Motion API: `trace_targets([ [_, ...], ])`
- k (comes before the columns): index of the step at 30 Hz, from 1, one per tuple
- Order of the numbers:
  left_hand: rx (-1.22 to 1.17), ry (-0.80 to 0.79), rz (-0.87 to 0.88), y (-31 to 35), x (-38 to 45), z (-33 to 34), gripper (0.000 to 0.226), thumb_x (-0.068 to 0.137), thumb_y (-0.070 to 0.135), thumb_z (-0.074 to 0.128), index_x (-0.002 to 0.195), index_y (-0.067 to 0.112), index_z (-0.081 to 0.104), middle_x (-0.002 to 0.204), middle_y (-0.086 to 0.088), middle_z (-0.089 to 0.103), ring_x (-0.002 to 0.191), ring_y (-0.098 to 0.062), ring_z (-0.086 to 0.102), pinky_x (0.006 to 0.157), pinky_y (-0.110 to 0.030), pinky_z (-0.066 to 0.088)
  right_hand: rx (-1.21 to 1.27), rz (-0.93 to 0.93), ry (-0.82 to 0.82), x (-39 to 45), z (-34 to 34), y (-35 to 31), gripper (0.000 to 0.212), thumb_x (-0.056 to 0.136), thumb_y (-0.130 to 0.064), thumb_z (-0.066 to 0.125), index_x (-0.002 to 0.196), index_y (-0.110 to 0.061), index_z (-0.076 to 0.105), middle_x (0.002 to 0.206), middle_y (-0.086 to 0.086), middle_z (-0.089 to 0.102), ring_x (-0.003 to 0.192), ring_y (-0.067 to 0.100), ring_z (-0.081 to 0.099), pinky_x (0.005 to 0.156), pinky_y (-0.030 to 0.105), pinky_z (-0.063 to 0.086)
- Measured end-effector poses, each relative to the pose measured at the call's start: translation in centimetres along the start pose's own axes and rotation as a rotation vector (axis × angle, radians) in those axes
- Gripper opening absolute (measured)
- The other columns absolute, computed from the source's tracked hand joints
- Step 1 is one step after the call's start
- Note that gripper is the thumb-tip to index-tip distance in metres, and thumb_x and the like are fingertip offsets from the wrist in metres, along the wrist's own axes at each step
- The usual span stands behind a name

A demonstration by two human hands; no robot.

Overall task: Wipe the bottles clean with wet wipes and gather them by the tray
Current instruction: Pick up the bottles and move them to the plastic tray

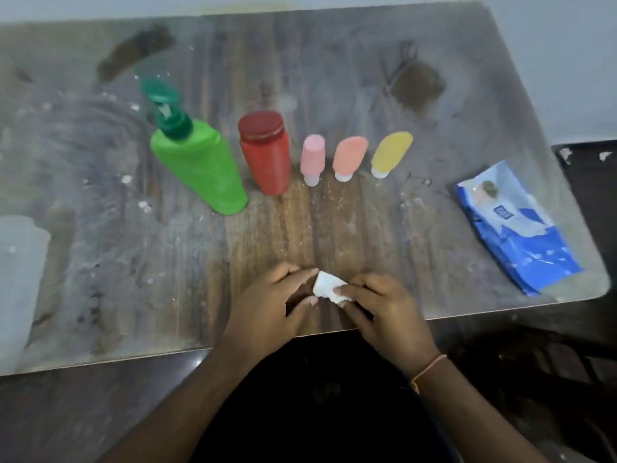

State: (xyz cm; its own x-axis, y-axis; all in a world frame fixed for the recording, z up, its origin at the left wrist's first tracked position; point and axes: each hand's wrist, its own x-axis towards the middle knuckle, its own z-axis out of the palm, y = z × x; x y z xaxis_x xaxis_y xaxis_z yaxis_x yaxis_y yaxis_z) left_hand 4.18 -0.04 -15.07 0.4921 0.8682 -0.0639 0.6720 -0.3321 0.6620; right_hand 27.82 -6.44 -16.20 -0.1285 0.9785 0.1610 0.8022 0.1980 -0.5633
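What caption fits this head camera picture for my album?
Both hands hold a white wipe before five colourful bottles on the table.

The whole view is soft, so the print on the blue wipes pack [516,225] at my right cannot be read. At the left edge a pale translucent container [18,279] is cut off, and I cannot tell if it is the tray. My left hand [270,309] and my right hand [384,309] cover part of the white wipe [329,289], so its full shape is hidden.
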Motion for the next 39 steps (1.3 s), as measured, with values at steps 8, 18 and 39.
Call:
trace_targets([
  [8, 0.042, -0.361, -0.142, 2.5, -0.1, -4.0, 0.073, 0.099, 0.031, 0.066, 0.164, 0.029, 0.034, 0.154, 0.010, 0.040, 0.124, -0.005, 0.053, 0.105, -0.037, 0.052, -0.150, 0.478, -0.027, -2.2, -10.2, 5.3, 0.025, 0.084, -0.010, 0.086, 0.108, -0.016, 0.081, 0.100, 0.006, 0.072, 0.079, 0.036, 0.074, 0.060, 0.041, 0.060],
  [18, 0.085, -0.509, -0.293, 4.8, -0.4, -7.9, 0.077, 0.094, 0.030, 0.057, 0.165, 0.013, 0.032, 0.167, -0.005, 0.036, 0.153, -0.025, 0.035, 0.123, -0.026, 0.023, -0.267, 0.692, -0.197, -3.4, -17.5, 9.3, 0.028, 0.094, -0.025, 0.079, 0.119, -0.013, 0.076, 0.112, 0.011, 0.070, 0.085, 0.043, 0.073, 0.068, 0.046, 0.059],
  [39, -0.076, 0.206, -0.604, -0.2, 2.2, -21.3, 0.083, 0.077, 0.041, 0.093, 0.146, 0.017, 0.052, 0.136, -0.001, 0.055, 0.106, -0.016, 0.065, 0.093, -0.034, 0.055, -0.008, -0.079, -0.059, 20.0, -12.2, -11.5, 0.050, 0.091, -0.029, 0.084, 0.137, -0.015, 0.070, 0.134, 0.005, 0.066, 0.116, 0.022, 0.063, 0.098, 0.035, 0.050],
])
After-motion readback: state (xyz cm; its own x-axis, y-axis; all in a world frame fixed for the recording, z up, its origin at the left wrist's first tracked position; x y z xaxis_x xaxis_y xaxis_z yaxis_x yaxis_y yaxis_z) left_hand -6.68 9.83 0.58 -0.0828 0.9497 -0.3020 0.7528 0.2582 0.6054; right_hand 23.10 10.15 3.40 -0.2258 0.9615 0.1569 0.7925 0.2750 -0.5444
